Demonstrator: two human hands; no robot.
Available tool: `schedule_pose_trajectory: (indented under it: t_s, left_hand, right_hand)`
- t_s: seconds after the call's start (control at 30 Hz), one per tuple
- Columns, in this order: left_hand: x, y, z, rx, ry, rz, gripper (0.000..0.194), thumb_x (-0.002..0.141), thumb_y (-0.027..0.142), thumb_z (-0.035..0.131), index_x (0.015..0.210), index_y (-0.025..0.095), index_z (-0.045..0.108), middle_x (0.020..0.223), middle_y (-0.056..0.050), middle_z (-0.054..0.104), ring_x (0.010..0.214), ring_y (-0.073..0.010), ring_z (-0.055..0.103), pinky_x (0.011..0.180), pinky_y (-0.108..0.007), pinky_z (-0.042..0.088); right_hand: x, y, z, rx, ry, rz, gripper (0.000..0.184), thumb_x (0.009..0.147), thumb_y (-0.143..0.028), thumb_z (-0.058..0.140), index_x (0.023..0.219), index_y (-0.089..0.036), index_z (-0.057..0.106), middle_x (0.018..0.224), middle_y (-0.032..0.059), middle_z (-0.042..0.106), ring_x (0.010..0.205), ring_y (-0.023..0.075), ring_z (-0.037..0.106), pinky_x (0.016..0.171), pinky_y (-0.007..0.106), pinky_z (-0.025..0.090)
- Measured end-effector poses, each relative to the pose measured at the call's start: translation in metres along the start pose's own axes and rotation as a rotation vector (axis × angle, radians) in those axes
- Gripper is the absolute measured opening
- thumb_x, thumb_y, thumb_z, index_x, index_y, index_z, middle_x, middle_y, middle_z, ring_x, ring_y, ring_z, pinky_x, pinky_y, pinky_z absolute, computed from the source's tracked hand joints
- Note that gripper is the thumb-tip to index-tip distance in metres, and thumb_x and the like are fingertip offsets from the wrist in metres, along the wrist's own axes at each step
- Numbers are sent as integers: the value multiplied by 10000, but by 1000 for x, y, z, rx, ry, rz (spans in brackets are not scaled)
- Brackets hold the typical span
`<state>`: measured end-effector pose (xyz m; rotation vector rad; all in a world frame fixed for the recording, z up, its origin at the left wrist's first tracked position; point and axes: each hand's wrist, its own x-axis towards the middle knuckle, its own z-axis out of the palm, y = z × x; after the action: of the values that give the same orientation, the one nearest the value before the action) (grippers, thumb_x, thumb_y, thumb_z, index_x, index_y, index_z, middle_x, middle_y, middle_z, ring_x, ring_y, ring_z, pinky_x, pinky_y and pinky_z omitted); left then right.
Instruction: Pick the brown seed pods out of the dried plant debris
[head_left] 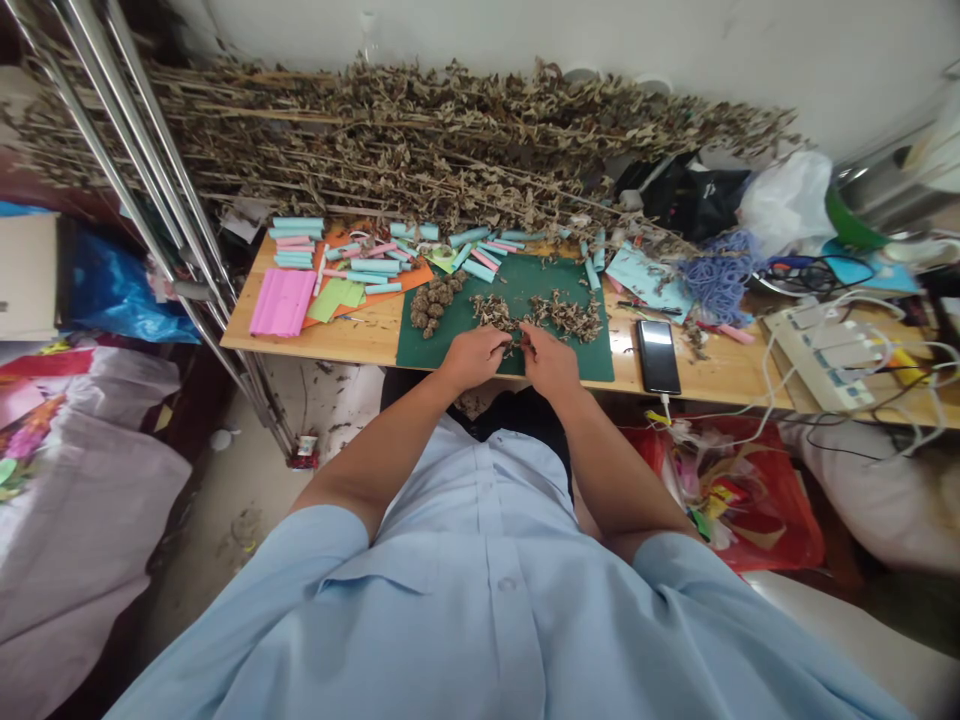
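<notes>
Dried leaves [491, 312] lie heaped on the green mat [577, 290] on the desk [352, 340]. My left hand [472, 358] and right hand [550, 360] meet at the heap's near edge, fingers [521, 342] pinched on something too small to make out. I judge I'm picking leaves apart; teasing out another piece seems called for.

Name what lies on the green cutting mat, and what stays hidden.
Dried leaves and brown clusters lie on the green cutting mat, with the left hand and right hand over its near edge. The mat beneath is hidden.
</notes>
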<state>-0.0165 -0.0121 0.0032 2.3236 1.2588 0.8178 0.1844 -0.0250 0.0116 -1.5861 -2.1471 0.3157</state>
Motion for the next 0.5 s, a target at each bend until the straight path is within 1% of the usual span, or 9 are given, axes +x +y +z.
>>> schedule_pose_trajectory:
  t_s: [0.1,0.23,0.37,0.5]
  left_hand:
    - [0,1,-2,10,-12,4,256,953,240,591,1178,208,710,1140,-74,729,1105,-205,666,950,-321,523]
    - [1,4,-3,41,-40,-3,325,958,312,620,1259,201,670,1178,-89,707,1124,-217,652,927,-317,517]
    - [2,6,-4,107,-82,-16,300,999,316,540,1241,195,670,1136,-97,696,1068,-217,657,879,-313,509]
    - [2,8,-5,153,-93,-12,286,1036,310,443,1113,188,691,1066,-93,687,1018,-211,653,847,-312,499]
  right_hand:
    - [-1,1,1,40,26,-43,497,923,-169,490,1415,-201,555,1244,116,715,1107,287,688,959,459,569]
    - [-2,-1,0,114,63,-91,515,940,-189,478,1455,-195,505,1209,115,722,1095,271,692,967,446,568]
    - [-2,-7,-1,108,32,-139,524,951,-194,461,1475,-196,482,1237,122,711,1102,276,691,958,445,574]
    - [-1,-9,-2,113,41,-163,522,960,-203,453,1482,-202,470,1209,118,718,1092,273,694,955,441,577]
